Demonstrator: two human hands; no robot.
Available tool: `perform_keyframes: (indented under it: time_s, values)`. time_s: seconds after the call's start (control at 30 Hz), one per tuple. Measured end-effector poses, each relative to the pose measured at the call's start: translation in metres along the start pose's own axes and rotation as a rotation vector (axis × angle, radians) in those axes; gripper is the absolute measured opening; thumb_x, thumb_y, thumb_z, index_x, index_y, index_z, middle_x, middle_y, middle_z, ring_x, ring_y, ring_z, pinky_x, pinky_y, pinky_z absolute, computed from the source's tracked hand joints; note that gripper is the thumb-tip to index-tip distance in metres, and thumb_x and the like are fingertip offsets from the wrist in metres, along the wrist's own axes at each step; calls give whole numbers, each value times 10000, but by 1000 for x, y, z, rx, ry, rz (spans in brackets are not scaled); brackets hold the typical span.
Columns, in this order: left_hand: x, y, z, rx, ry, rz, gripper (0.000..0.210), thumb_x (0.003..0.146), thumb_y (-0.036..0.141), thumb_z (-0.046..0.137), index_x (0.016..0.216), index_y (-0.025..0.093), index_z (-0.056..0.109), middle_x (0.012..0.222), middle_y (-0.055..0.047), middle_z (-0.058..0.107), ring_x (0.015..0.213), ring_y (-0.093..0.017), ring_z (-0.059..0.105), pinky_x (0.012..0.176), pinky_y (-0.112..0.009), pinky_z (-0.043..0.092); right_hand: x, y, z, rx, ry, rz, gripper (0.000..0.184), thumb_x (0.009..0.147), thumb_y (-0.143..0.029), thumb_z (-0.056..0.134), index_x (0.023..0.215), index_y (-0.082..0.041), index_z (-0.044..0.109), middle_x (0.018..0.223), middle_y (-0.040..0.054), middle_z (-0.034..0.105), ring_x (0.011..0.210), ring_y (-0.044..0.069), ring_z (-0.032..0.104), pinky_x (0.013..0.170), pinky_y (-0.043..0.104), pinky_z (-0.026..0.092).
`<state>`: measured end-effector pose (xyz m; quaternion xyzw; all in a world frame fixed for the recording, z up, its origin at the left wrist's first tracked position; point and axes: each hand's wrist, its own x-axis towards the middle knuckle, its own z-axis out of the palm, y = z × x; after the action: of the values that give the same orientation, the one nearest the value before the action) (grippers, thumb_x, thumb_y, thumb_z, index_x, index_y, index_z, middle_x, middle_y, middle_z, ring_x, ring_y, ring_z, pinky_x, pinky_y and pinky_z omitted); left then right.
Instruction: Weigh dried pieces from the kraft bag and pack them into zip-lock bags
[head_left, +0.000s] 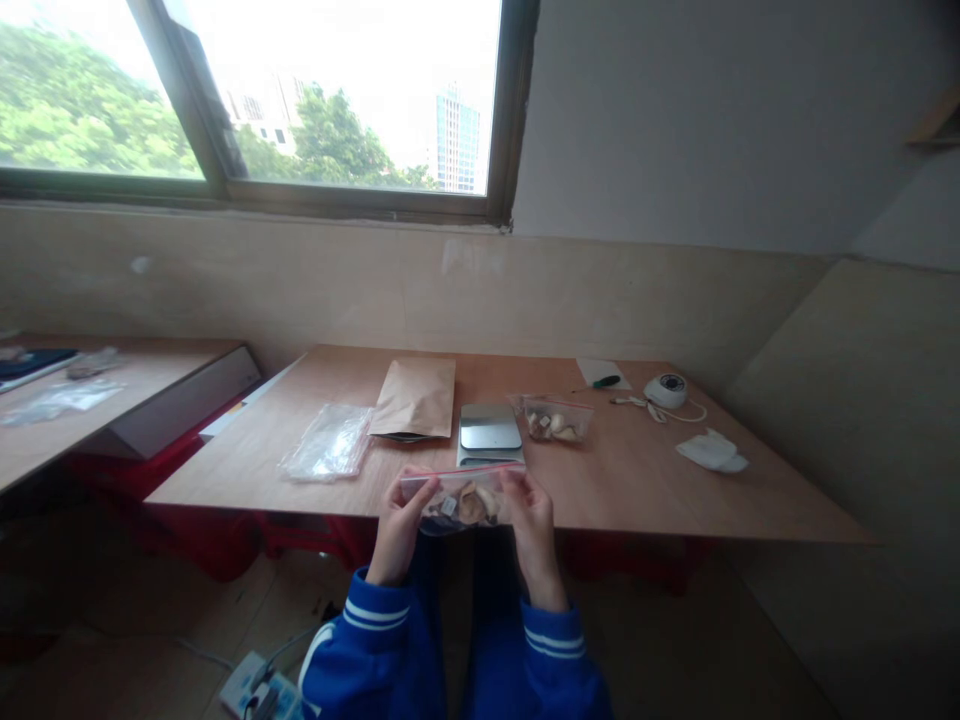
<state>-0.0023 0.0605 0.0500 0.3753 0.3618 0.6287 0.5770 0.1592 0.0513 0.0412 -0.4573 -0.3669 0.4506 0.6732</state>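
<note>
At the table [645, 500], left hand [400, 518] and right hand [531, 515], tilted inward, pinch a plastic bag [471, 505] by its upper corners.

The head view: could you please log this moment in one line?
left hand: holds zip bag | right hand: holds same bag | scale: on table | second bag: right of scale

This looks like a small, plain workroom. A wooden tabletop [622, 485] carries a flat scale [491, 428], a brown paper pouch [415, 397] and clear plastic bags [327, 443]; a 2nd tabletop [180, 372] at left bears more clear plastic. What look like red stools [217, 540] sit underneath, and a power strip [241, 674] lies on the floor [247, 610], near left. The far wall [337, 280] is 2-toned, its window [352, 203] facing trees [82, 110] and a high-rise [456, 140].
</note>
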Motion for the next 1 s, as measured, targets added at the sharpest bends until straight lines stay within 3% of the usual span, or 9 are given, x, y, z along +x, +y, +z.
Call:
perform_keyframes:
  time_s: [0.4, 0.63, 0.83, 1.0]
  values:
    - [-2, 3, 3, 109, 17, 57, 191, 704, 290, 743, 752, 153, 618, 695, 34, 604, 646, -100, 554, 615, -202, 437, -3, -2, -2, -38, 19, -74, 253, 786, -423, 660, 841, -177, 648, 800, 29, 675, 773, 178, 637, 714, 281, 507]
    - [-3, -2, 13, 56, 28, 29, 226, 710, 331, 736, 753, 153, 603, 645, 44, 597, 608, -92, 557, 598, -197, 453, -6, -7, -2, 23, 73, -69, 257, 777, -421, 667, 827, -170, 641, 796, 34, 681, 755, 167, 640, 707, 269, 511]
    - [-5, 2, 21, 86, -108, -33, 262, 741, 325, 711, 936, 186, 604, 765, 22, 653, 688, -123, 616, 618, -215, 484, -7, -12, -1, 145, -29, 8, 351, 808, -404, 649, 1107, -231, 584, 880, 11, 697, 770, 152, 660, 711, 271, 526]
    - [-1, 3, 20, 212, -113, 9, 208, 747, 328, 702, 819, 143, 640, 729, -11, 661, 706, -147, 624, 647, -234, 490, -3, -3, -7, 53, -63, 13, 294, 749, -412, 707, 922, -178, 670, 905, 60, 722, 836, 201, 673, 788, 331, 521]
